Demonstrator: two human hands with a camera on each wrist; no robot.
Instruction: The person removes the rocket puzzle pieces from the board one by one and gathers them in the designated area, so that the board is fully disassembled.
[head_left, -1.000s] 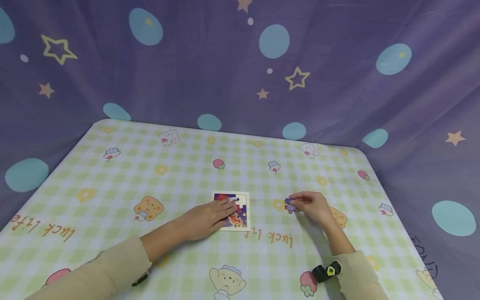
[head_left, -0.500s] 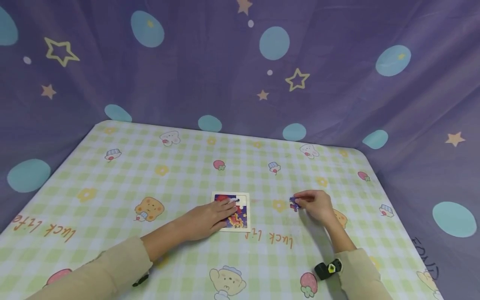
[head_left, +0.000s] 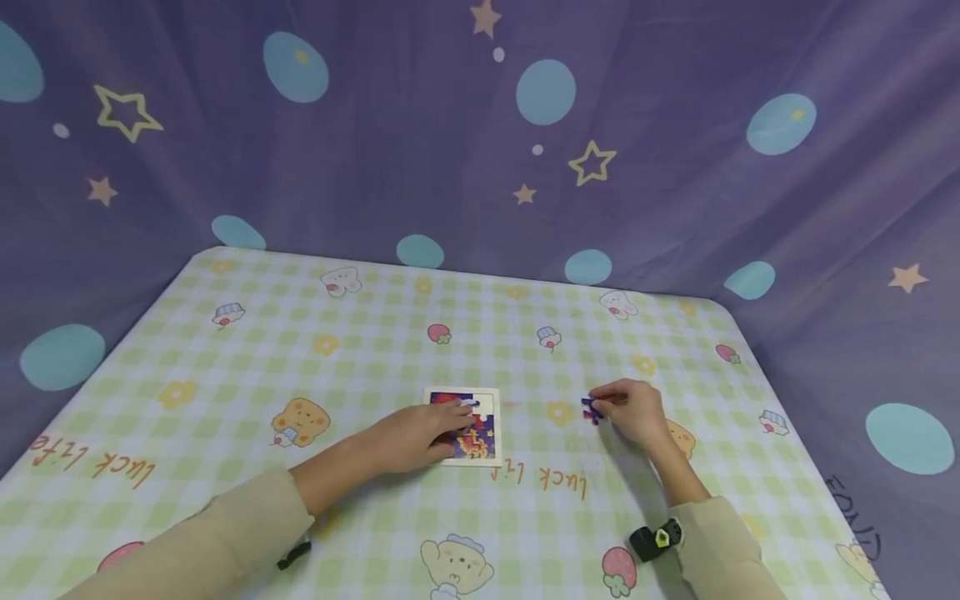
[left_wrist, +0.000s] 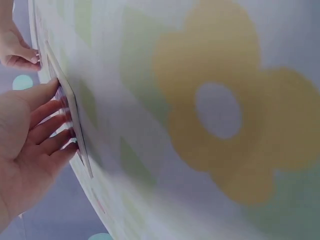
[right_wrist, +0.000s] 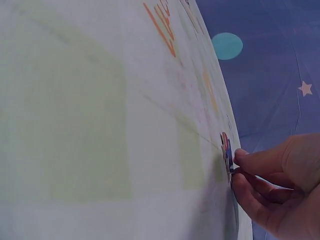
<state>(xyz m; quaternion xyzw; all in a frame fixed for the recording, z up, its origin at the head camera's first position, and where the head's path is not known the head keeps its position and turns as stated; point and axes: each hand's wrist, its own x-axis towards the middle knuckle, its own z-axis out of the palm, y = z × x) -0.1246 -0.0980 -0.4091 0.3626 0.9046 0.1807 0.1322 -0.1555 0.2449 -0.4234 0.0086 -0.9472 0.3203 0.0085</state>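
A small square jigsaw puzzle [head_left: 480, 446] in a pale frame lies on the table, its picture red, purple and yellow. One cream gap [head_left: 483, 403] shows at its far right corner. My left hand [head_left: 416, 437] rests on the puzzle's left part, covering some of the picture. In the left wrist view, that hand's fingers [left_wrist: 50, 127] are extended and touch the puzzle surface beside its frame edge. To the right, my right hand [head_left: 633, 412] pinches a purple and red puzzle piece [head_left: 589, 410] between thumb and fingertips, close to the tablecloth.
A green and white checked tablecloth [head_left: 375, 350] with cartoon prints covers the table. Behind it hangs a purple curtain [head_left: 420, 125] with stars and blue ovals. Black wrist devices sit at both sleeves, one by the right sleeve [head_left: 720, 542].
My right hand has shifted slightly right with the puzzle piece, and the piece has turned a little. My left hand stays on the puzzle, its wrist slightly shifted.
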